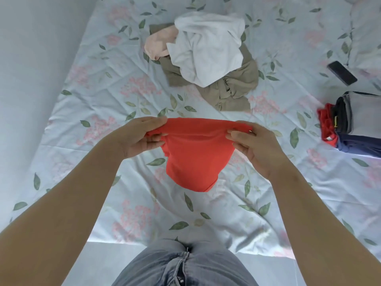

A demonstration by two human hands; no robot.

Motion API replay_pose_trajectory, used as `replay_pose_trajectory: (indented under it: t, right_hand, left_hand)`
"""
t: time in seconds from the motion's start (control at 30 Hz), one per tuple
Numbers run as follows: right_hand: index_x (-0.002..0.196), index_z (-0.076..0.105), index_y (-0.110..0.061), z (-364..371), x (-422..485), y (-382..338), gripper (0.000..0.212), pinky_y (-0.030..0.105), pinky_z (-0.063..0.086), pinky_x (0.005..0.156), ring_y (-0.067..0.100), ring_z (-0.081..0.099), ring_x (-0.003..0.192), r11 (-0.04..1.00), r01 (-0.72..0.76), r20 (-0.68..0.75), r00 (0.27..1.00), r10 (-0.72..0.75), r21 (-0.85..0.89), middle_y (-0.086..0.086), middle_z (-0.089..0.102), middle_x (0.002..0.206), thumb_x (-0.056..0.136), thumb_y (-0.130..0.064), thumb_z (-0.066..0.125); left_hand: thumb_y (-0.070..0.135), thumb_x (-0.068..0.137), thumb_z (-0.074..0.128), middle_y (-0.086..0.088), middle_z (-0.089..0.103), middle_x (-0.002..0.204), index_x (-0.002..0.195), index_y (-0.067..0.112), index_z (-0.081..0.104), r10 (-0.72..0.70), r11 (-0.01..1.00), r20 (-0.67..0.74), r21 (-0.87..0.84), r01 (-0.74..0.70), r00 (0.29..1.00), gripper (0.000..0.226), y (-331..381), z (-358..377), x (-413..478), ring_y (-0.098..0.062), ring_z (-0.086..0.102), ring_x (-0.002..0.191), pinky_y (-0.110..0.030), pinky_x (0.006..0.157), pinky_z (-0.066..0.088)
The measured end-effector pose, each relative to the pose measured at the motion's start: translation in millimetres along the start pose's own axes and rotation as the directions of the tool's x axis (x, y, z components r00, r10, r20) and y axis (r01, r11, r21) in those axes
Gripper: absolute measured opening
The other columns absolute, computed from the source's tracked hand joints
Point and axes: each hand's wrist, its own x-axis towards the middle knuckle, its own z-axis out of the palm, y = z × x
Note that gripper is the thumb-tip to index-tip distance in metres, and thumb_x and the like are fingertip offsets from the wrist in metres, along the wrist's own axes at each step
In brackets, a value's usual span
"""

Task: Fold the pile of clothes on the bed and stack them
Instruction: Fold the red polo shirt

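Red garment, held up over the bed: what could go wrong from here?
1. The left hand and right hand only pinch the red garment by its top edge; a slip may drop it crumpled.
2. The stack at far right looks uneven; adding to it may tip it.
3. The phone lies near the stack and might get knocked.

bed (103, 100): floral sheet | unfolded pile (206, 54) centre-far | dark phone (342, 73) right | folded stack (356, 124) right edge

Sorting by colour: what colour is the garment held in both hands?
The garment is orange-red; head view.
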Motion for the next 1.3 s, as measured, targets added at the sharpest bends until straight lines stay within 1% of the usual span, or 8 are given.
replay_pose_trajectory:
  t: [0.17,0.4,0.5,0.57,0.77,0.9,1.07,1.3]
  right_hand:
    - [0.081,0.066,-0.021,1.6,-12.0,12.2,0.014,0.025,0.048,0.075,0.011,0.062,0.075,0.917,0.103,-0.155,0.972,-0.174,-0.385,-0.001,0.067,0.076,0.081,-0.007,0.069]
    - [0.072,0.063,-0.020,-1.7,-29.4,19.4,0.019,0.018,0.035,0.084,0.002,0.051,0.096,0.910,0.155,-0.089,0.975,-0.204,-0.385,-0.013,0.057,0.101,0.082,-0.005,0.068]
    - [0.077,0.063,-0.012,-9.1,-36.1,18.4,0.007,0.026,0.039,0.084,0.013,0.056,0.087,0.946,0.155,0.006,0.987,-0.160,-0.284,0.004,0.061,0.092,0.075,-0.014,0.070]
    - [0.079,0.062,-0.009,-14.7,-39.0,16.8,0.010,0.033,0.042,0.081,0.021,0.054,0.081,0.958,0.142,0.044,0.990,-0.135,-0.250,0.012,0.058,0.082,0.077,-0.016,0.068]
    - [0.088,0.064,-0.011,-21.2,-35.1,12.9,0.011,0.021,0.052,0.054,0.012,0.062,0.063,0.992,-0.025,0.049,0.998,0.031,-0.124,0.002,0.067,0.076,0.093,-0.015,0.056]
    - [0.095,0.062,-0.013,-26.3,-12.8,26.4,0.011,0.027,0.053,0.060,0.013,0.061,0.069,0.972,-0.145,-0.010,0.989,0.145,-0.184,0.002,0.065,0.083,0.094,-0.022,0.056]
    - [0.092,0.059,-0.010,-31.0,49.6,78.0,0.012,0.039,0.049,0.083,0.020,0.053,0.079,0.882,-0.212,-0.169,0.974,0.153,-0.420,0.006,0.056,0.085,0.094,-0.021,0.054]
    - [0.098,0.060,-0.010,-40.7,136.8,136.2,0.017,0.036,0.044,0.070,0.024,0.053,0.076,0.742,-0.202,-0.270,0.962,0.029,-0.639,0.007,0.055,0.083,0.094,-0.023,0.049]
  left_hand:
    - [0.000,0.073,0.074,-0.001,0.063,0.089,0.101,0.012,0.061,0.187,0.958,-0.028,0.226,-0.176,0.982,0.033,-15.8,2.8,-9.1,-0.014,0.062,0.083,-0.023,0.080,0.055]
    - [0.033,0.075,0.078,0.007,0.051,0.080,0.068,0.022,0.062,0.495,0.670,-0.071,0.666,-0.328,0.866,0.021,-30.4,-4.2,-19.8,-0.005,0.048,0.070,-0.017,0.064,0.035]
    - [0.026,0.077,0.078,0.006,0.060,0.100,0.085,0.006,0.069,0.473,0.685,-0.046,0.647,-0.334,0.880,0.024,-29.0,-6.8,-28.7,0.002,0.053,0.085,-0.010,0.075,0.039]
    - [0.022,0.080,0.075,0.000,0.065,0.079,0.086,0.005,0.068,0.442,0.722,-0.012,0.598,-0.347,0.897,0.019,-24.0,-5.7,-36.5,-0.002,0.059,0.070,-0.009,0.066,0.044]
    - [0.026,0.087,0.063,0.006,0.065,0.073,0.086,0.015,0.063,0.295,0.899,0.052,0.323,-0.296,0.954,0.010,-17.6,-0.9,-33.3,-0.006,0.064,0.064,-0.022,0.058,0.054]
    - [0.031,0.089,0.062,0.002,0.065,0.082,0.095,0.014,0.063,0.199,0.932,0.002,0.310,-0.190,0.980,0.019,-27.8,4.7,-5.7,-0.007,0.065,0.066,-0.022,0.057,0.052]
    - [0.031,0.089,0.063,-0.003,0.062,0.089,0.098,0.010,0.063,0.188,0.783,-0.038,0.608,-0.127,0.981,0.022,-65.4,4.9,70.3,-0.015,0.060,0.078,-0.025,0.071,0.052]
    - [0.025,0.092,0.059,0.002,0.056,0.080,0.103,0.010,0.065,0.287,0.571,-0.061,0.812,-0.119,0.956,0.020,-104.7,7.2,170.0,-0.013,0.051,0.074,-0.023,0.064,0.035]
